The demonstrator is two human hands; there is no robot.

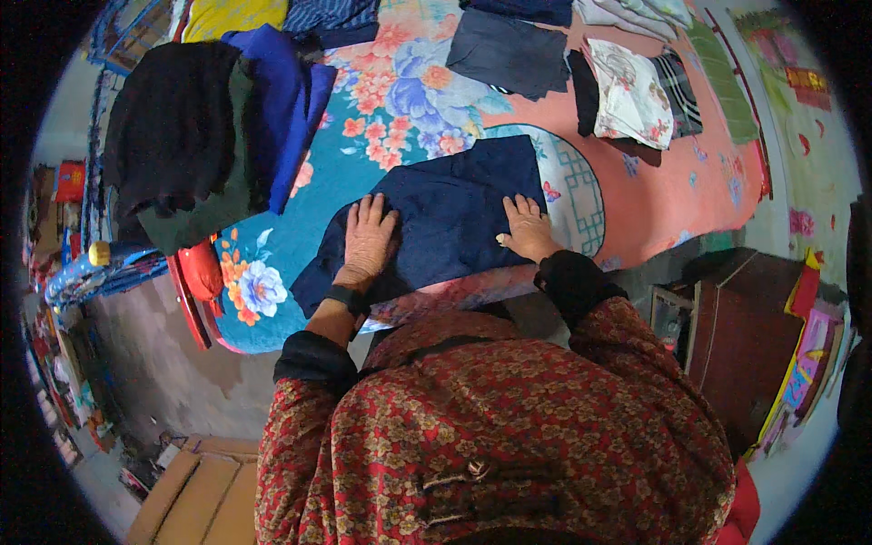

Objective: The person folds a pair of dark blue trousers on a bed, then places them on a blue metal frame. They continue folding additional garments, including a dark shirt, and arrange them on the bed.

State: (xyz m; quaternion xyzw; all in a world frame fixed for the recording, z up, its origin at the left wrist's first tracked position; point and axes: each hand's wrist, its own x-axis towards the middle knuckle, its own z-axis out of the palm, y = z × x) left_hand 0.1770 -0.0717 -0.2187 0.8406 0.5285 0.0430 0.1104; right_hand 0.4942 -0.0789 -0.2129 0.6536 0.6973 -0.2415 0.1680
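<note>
A dark navy garment (443,218) lies spread on the floral bed cover (381,136), close to the bed's front edge. Palm down, my left hand (370,235) presses on its left part, fingers slightly apart and pointing away from me. My right hand (526,228) rests flat near its right edge, the thumb spread from the other fingers. Neither hand grips the cloth. The garment looks partly folded over, with one end reaching to the lower left and a squarish end at the upper right; its exact kind is unclear.
Black and dark green clothes (180,129) and a blue garment (289,102) are heaped at the left. Beyond the navy cloth lies a folded grey garment (507,54). A white printed garment (630,95) tops a small pile at the right. A dark brown cabinet (742,340) stands right of me.
</note>
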